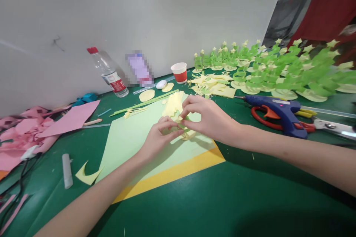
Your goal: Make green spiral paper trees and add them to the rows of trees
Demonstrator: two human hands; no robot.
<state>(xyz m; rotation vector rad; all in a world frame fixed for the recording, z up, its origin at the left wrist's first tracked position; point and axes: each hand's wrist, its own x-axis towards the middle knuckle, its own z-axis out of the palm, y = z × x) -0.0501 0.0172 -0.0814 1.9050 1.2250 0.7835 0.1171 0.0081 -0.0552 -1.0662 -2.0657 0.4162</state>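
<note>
My left hand (159, 135) and my right hand (207, 117) meet over a pale green paper sheet (130, 144) that lies on a yellow sheet (178, 172). Both hands pinch a small paper piece (185, 130) made of green strip and pale yellow paper, held between the fingertips just above the sheet. A stack of pale yellow cut pieces (174, 104) lies right behind the fingers.
Blue glue gun (278, 113) and red-handled scissors (319, 126) lie at right. Rows of finished green paper trees (278, 70) fill the back right. Water bottle (109, 74), paper cup (179, 72), pink paper scraps (33, 129), glue stick (66, 170) stand around on the green table (222, 200).
</note>
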